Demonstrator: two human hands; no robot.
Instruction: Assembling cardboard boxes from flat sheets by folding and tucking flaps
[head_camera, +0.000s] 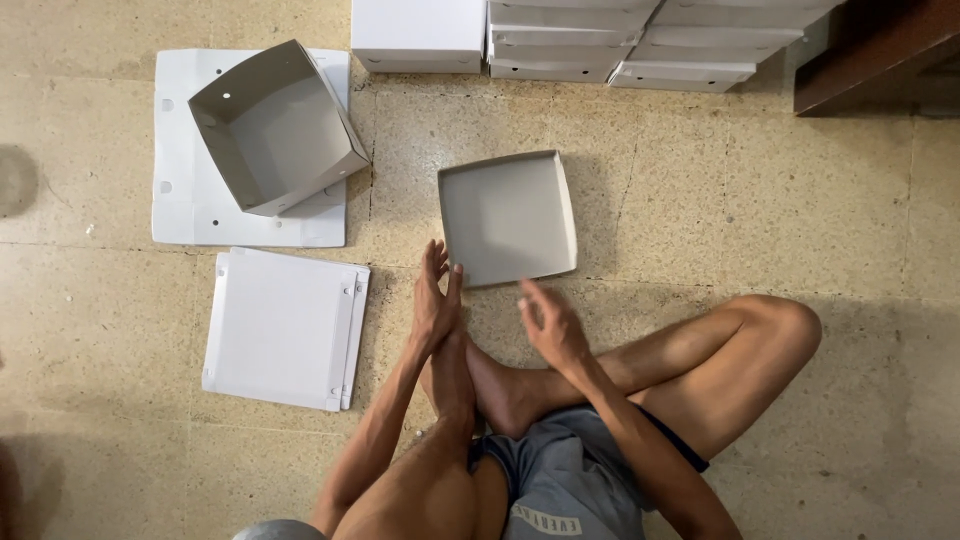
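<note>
Nearest the lens: crossed bare legs (700, 370), grey shorts (560, 480), one foot (495, 390) tucked between the forearms, all down on a speckled stone floor (780, 200).

Just beyond, both hands empty. Left hand (435, 300) held edge-on, fingers straight and close together, tips nearly at the near left corner of the shallow tray (505, 215); touching or just short of it, cannot tell. Right hand (550, 325) open, fingers loosely spread and a little curled, palm turned inward, just beside the tray's near rim but apart from it. Nothing pinched, nothing gripped.

Shallow tray flat on the floor straight ahead of the knees, grey inside, low walls up on all four sides, slightly skewed. Looks fully folded, so, as a judgement, a pause between grips with the tray set down and let go. Any fresh hold calls for both hands closing on opposite rims, since the walls are thin card and bend easily.

Further left, a flat folded white card (285, 325) lying near the left forearm. Beyond that, a deeper box (275, 125), grey inside, tilted on top of a flat white sheet (180, 200) with small punched holes. Along the far edge, stacks of finished white boxes (560, 40), and a dark wooden piece of furniture (870, 50) in the far right corner.
</note>
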